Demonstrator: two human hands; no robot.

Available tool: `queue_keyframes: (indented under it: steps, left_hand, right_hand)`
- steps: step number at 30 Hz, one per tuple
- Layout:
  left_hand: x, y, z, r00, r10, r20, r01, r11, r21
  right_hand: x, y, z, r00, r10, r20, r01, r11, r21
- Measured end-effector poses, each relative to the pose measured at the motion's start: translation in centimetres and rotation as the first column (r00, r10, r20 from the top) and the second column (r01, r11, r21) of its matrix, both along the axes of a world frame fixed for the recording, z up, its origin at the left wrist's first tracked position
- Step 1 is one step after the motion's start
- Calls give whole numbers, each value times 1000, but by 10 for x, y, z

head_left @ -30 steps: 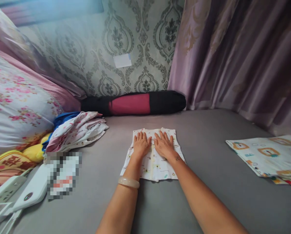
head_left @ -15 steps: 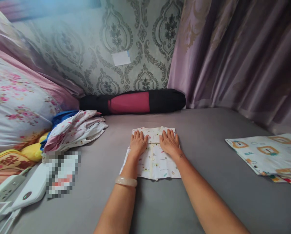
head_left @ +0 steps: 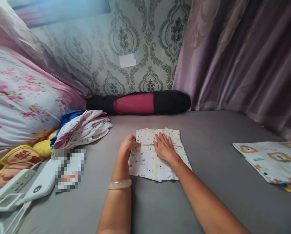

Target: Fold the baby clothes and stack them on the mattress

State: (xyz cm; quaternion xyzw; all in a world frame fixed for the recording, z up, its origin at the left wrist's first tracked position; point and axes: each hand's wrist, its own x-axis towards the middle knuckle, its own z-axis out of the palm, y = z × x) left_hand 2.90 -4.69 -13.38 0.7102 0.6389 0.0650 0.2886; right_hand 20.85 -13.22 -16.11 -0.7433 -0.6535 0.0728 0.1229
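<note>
A small white baby shirt (head_left: pixel 145 161) with a colourful little print lies front up on the grey bed sheet, its sleeves folded in across the chest. My left hand (head_left: pixel 129 143) is at the shirt's left edge, thumb over the cloth and fingers curled at the side, pinching the edge. My right hand (head_left: pixel 164 147) rests flat on the upper right of the shirt, fingers stretched out. A pale bangle (head_left: pixel 120 184) circles my left forearm.
Crumpled clothes (head_left: pixel 84 128) lie to the left by a floral pillow (head_left: pixel 26 97). Nearer are a power strip (head_left: pixel 14 185) and a white power bank (head_left: pixel 42 183). Folded printed cloth (head_left: pixel 269 162) lies at right. A black and red roll (head_left: pixel 135 103) lies along the wall.
My left hand has slid from lying flat on the shirt to its left edge, where the fingers have curled. My right hand stays flat on the shirt. The view has shifted slightly left.
</note>
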Motion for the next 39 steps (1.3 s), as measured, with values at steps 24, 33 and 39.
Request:
queue_keyframes:
  steps: [24, 33, 39]
  left_hand:
    - [51, -14, -11, 944, -309, -119, 327, 814, 479]
    - [73, -22, -39, 924, -344, -165, 382, 844, 377]
    - [70, -21, -37, 927, -333, -172, 374, 822, 430]
  right_hand:
    - [1, 2, -5, 996, -48, 80, 40, 994, 106]
    - [4, -1, -5, 998, -20, 58, 18, 999, 43]
    - [9, 1, 0, 1000, -20, -4, 20, 1000, 12]
